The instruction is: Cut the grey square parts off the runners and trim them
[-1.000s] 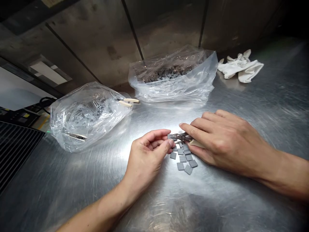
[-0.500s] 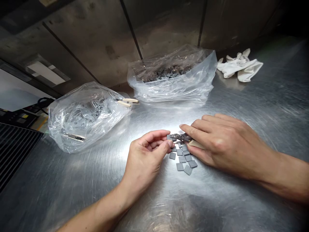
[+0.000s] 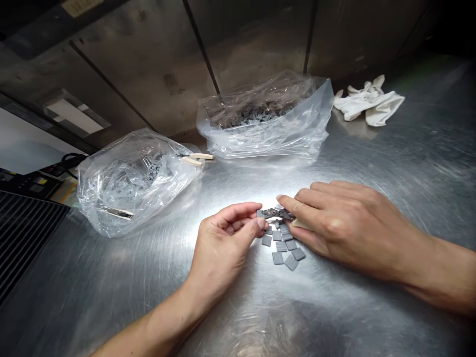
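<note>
Between the thumb and index finger of my left hand is a small grey square piece, held on edge. My right hand is closed around pale-handled nippers, whose dark metal jaws reach left to the piece's edge. Whether the jaws bite on the piece, I cannot tell. Just below the tool, several grey ribbed square pieces lie loosely on the metal table, some overlapping. My right palm hides most of the handles.
A clear plastic bag with small grey bits stands at left; a snap-off cutter and other pale-handled pliers lie on it. Behind, a larger bag holds many grey pieces. White gloves lie at back right.
The view has shifted very slightly. Both hands, the nippers and the held piece stay in nearly the same place.
</note>
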### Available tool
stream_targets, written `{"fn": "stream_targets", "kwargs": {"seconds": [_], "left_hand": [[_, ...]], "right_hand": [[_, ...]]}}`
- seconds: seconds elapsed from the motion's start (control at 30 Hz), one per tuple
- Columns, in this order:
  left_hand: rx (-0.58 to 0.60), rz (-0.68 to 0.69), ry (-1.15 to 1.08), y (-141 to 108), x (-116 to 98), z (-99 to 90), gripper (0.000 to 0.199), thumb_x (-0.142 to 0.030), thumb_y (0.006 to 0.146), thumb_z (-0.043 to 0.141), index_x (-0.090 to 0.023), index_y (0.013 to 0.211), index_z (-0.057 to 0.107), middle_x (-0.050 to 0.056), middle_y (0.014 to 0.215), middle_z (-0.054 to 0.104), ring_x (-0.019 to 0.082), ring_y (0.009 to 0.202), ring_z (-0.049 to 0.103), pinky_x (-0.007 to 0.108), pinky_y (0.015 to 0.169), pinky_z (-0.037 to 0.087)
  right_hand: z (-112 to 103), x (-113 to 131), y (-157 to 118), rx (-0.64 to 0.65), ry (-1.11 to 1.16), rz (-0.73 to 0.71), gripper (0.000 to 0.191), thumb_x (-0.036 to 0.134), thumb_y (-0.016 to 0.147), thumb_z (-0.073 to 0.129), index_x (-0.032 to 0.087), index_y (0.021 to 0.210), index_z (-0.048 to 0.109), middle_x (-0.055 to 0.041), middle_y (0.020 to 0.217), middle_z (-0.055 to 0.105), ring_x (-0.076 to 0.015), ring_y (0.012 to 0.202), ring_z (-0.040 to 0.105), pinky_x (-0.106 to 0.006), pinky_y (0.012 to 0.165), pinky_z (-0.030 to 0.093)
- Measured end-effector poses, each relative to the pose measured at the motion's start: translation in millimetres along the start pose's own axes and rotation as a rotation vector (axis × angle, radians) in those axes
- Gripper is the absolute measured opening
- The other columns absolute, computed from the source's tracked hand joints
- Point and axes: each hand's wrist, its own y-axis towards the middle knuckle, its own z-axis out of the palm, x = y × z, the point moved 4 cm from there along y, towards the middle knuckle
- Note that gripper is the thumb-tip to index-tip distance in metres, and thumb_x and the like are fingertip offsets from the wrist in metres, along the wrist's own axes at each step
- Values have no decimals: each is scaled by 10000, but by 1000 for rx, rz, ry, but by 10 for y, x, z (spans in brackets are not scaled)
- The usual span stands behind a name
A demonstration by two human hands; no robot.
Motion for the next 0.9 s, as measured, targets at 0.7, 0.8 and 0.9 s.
{"fn": "stream_targets", "kwargs": {"seconds": [0.7,0.8,0.9], "left_hand": [[6,-18,18,20,15,-4,245,-215,683,855,-154,912,795,40,764,783,138,678,715,235,699,584],[3,6,39,20,12,3,234,-210,685,849,-161,909,802,32,764,777,128,669,697,238,704,582],[5,17,57,18,14,12,227,-213,696,839,-166,916,805,35,768,774,133,679,691,248,711,582]], "right_hand": [[21,-26,-35,-40,100,24,205,212,941,521,157,977,715,-23,727,631,-209,650,601,-353,623,344],[10,-11,-17,-57,72,20,214,243,938,540,159,999,727,-24,731,628,-227,672,595,-366,634,336],[4,4,-4,-57,49,8,214,249,930,551,161,1006,731,-23,721,623,-228,662,574,-368,637,327]]}}
